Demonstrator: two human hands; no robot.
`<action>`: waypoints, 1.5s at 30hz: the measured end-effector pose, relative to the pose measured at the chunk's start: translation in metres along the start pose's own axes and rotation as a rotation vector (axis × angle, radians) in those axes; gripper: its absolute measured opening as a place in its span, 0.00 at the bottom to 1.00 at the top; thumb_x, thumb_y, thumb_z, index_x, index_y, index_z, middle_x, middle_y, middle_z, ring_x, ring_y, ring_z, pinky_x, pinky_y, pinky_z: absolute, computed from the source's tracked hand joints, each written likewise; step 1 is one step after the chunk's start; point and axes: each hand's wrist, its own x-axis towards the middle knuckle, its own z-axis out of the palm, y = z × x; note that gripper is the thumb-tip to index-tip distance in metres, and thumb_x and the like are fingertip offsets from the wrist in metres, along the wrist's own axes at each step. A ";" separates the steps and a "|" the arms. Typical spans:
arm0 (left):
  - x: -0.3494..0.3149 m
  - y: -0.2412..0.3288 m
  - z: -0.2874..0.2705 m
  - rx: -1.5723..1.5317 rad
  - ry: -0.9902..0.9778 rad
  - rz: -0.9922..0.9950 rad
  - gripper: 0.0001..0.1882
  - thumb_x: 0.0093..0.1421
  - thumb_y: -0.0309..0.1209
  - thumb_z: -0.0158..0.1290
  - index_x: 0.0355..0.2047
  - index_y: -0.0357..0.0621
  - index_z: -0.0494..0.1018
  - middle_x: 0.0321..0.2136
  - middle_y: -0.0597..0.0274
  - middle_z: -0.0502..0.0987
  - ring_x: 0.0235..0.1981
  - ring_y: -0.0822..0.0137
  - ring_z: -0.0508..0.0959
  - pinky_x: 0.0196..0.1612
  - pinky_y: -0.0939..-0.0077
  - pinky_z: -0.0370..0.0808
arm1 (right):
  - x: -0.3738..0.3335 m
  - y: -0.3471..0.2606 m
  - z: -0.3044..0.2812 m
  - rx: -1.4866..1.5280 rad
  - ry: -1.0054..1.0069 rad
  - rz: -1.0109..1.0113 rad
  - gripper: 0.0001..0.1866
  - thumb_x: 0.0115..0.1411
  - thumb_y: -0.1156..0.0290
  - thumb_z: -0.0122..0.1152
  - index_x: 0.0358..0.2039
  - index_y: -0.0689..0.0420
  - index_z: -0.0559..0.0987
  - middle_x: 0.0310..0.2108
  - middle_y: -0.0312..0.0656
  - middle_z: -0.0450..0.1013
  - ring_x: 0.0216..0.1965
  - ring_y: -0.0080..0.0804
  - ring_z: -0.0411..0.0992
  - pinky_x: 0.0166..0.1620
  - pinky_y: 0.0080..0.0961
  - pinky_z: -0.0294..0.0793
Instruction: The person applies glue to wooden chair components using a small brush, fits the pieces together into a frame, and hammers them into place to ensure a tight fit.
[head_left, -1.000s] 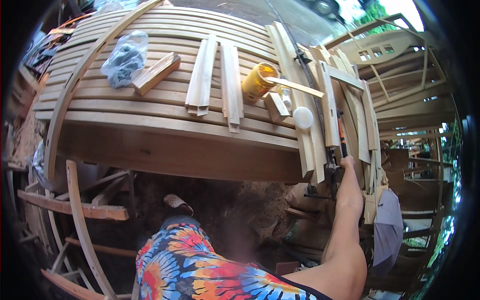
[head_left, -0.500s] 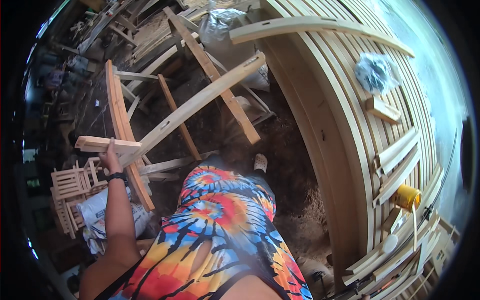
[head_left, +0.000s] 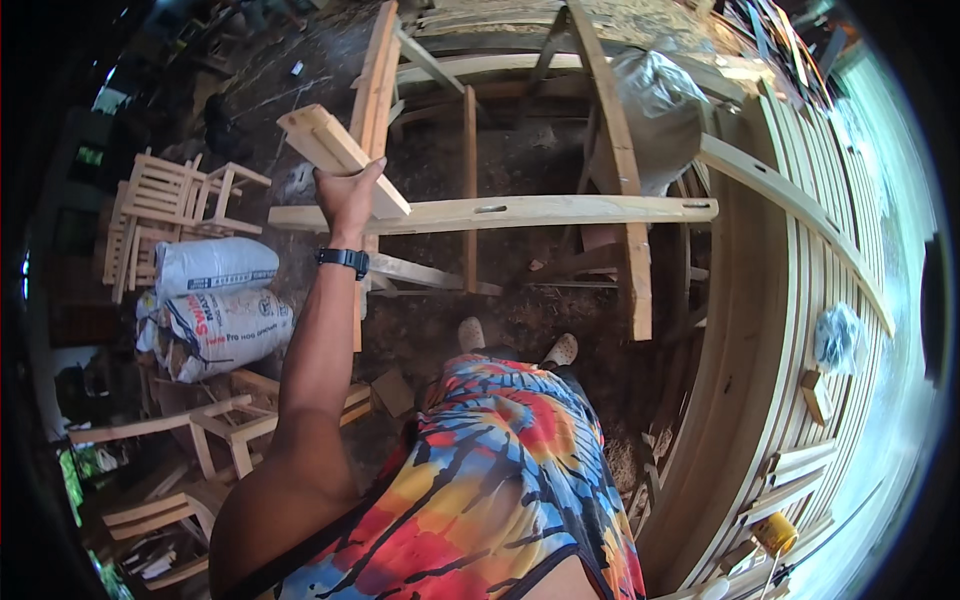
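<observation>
My left hand point(head_left: 347, 200), with a dark watch on its wrist, grips a couple of short pale wooden boards point(head_left: 340, 150) stacked together. The thumb lies along the near side of the boards; the other fingers are mostly hidden beneath. Just behind the hand, a long slotted wooden beam point(head_left: 570, 211) rests across two wooden trestles, the left trestle point(head_left: 376, 90) and the right trestle point(head_left: 615, 150). The boards overlap the beam's left part in view; whether they touch it I cannot tell. My right hand is out of view.
Stacked long planks point(head_left: 745, 400) fill the right side, with a curved slotted beam point(head_left: 800, 200), a plastic bag point(head_left: 838, 338) and a yellow container point(head_left: 775, 533) on them. At left are filled sacks point(head_left: 225, 330) and small wooden chairs point(head_left: 165, 205). A thin crossbar point(head_left: 470, 190) spans between the trestles.
The view has turned to the left, so the beam now lies nearly level across it. My left hand keeps hold of the boards, which are now tilted and farther right in view.
</observation>
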 end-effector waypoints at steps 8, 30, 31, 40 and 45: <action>0.061 -0.049 -0.080 0.050 0.074 0.026 0.32 0.48 0.34 0.76 0.46 0.32 0.69 0.38 0.53 0.80 0.37 0.63 0.82 0.42 0.68 0.80 | 0.077 -0.081 -0.090 0.221 0.364 -0.300 0.31 0.65 0.46 0.62 0.52 0.64 0.76 0.28 0.34 0.75 0.26 0.34 0.75 0.33 0.32 0.79; 0.089 -0.103 -0.100 0.101 -0.004 -0.029 0.35 0.49 0.45 0.75 0.47 0.34 0.73 0.40 0.50 0.82 0.39 0.57 0.84 0.45 0.61 0.80 | -0.174 -0.673 -0.184 1.072 -1.371 -0.801 0.21 0.68 0.70 0.59 0.58 0.65 0.70 0.21 0.31 0.68 0.16 0.16 0.64 0.20 0.19 0.64; 0.090 -0.107 -0.098 -0.008 -0.089 -0.077 0.34 0.49 0.43 0.75 0.47 0.35 0.73 0.39 0.52 0.82 0.38 0.60 0.83 0.43 0.62 0.80 | -0.187 -0.682 -0.190 1.052 -1.397 -0.886 0.20 0.68 0.71 0.59 0.57 0.65 0.70 0.21 0.31 0.69 0.17 0.16 0.65 0.21 0.18 0.66; 0.075 -0.070 -0.111 0.174 -0.006 -0.153 0.38 0.44 0.42 0.76 0.47 0.33 0.70 0.43 0.40 0.82 0.43 0.44 0.84 0.46 0.55 0.81 | -0.299 -0.782 -0.237 0.889 -1.039 -1.944 0.33 0.64 0.75 0.64 0.69 0.58 0.66 0.28 0.42 0.75 0.24 0.25 0.74 0.31 0.27 0.74; 0.072 -0.075 -0.105 0.236 0.041 -0.105 0.39 0.45 0.43 0.76 0.47 0.32 0.68 0.40 0.38 0.82 0.41 0.41 0.84 0.45 0.52 0.81 | -0.324 -0.831 -0.272 1.039 -0.963 -1.995 0.32 0.70 0.69 0.59 0.73 0.49 0.65 0.25 0.33 0.74 0.19 0.16 0.68 0.22 0.22 0.70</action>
